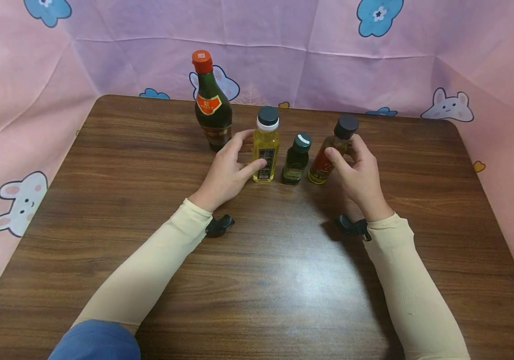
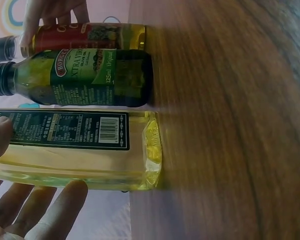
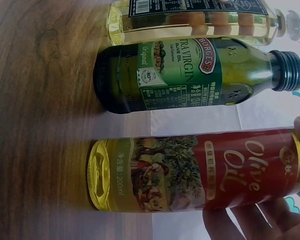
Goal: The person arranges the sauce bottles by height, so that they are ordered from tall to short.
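Note:
My left hand (image 1: 227,172) holds a square clear bottle of yellow oil (image 1: 271,145) with a dark cap, thumb against its dark label and fingers at the far side. On the right, my right hand (image 1: 359,172) grips an olive oil bottle (image 1: 323,159) with a red label and black cap, which leans a little to the right. Whether its base touches the table cannot be told. Between these two stands a small dark green bottle of extra virgin olive oil (image 3: 180,75), touched by neither hand.
Behind my left hand stands a tall dark bottle (image 1: 213,112) with a red cap. All stand toward the back of a brown wooden table (image 1: 257,285). A pink and purple patterned cloth (image 1: 266,50) hangs behind the table's back edge and along both sides.

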`<action>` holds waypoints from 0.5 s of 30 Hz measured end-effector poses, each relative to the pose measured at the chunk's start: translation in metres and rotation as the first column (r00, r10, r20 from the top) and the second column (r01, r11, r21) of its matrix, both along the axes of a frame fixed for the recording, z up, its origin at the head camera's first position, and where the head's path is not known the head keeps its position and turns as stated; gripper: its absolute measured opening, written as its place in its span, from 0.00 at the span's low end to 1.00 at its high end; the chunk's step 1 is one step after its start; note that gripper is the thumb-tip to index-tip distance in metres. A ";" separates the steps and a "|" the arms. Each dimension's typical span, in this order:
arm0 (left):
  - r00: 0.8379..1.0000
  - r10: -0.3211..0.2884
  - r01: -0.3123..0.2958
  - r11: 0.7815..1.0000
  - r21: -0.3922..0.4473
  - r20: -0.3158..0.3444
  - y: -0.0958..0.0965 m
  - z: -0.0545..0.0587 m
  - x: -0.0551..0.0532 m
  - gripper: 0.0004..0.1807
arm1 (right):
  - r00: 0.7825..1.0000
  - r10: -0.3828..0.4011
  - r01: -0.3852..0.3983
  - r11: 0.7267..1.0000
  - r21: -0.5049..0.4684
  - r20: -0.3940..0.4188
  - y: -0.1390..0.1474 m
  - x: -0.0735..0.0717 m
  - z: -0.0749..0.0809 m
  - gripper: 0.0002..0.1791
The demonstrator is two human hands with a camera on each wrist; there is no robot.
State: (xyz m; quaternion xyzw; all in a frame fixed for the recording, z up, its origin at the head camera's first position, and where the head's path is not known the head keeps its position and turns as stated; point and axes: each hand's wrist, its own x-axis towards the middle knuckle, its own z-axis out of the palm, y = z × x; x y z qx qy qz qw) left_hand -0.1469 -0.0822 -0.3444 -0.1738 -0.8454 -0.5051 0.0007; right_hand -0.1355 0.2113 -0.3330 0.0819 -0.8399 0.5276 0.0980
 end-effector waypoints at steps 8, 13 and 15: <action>0.999 0.022 -0.022 1.000 0.000 -0.045 0.002 -0.001 0.001 0.36 | 1.000 -0.006 0.005 1.000 0.016 0.004 0.001 -0.002 -0.002 0.25; 0.995 0.031 -0.031 1.000 0.000 -0.095 0.005 0.000 0.005 0.35 | 1.000 0.000 0.000 1.000 0.013 0.003 0.000 0.000 0.000 0.25; 0.995 0.030 -0.030 1.000 0.000 -0.100 0.005 -0.001 0.006 0.35 | 1.000 0.004 -0.004 1.000 0.008 0.002 0.000 0.000 0.000 0.25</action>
